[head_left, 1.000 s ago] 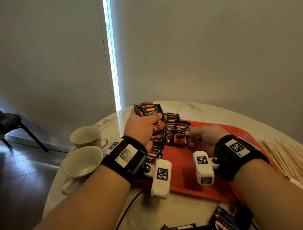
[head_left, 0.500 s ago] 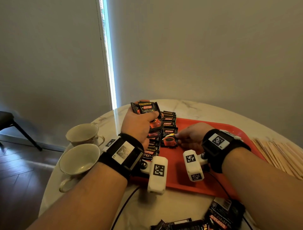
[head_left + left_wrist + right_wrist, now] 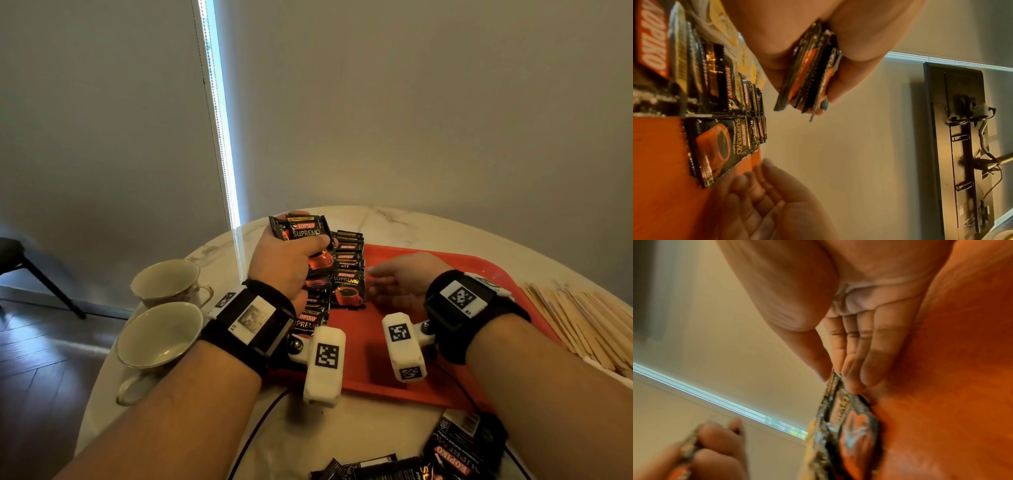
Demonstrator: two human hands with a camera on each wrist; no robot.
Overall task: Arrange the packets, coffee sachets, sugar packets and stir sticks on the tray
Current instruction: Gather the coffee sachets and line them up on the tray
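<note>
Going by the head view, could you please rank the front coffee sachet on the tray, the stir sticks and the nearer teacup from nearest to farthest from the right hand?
From the right hand:
1. Front coffee sachet, on the red tray, just beyond the fingers.
2. Stir sticks, on the table off the tray's right edge.
3. Nearer teacup, far left, past the left hand.

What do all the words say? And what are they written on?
"KOPIKO SUPREMO": top sachet of the stack in the left hand.
"KOPIKO SUPREMO": front sachet lying on the tray.
"KOPIKO": upside-down pack near the table edge.
Small print on the sachets: too small to read.
Wristband tags: patterns, no words.
</note>
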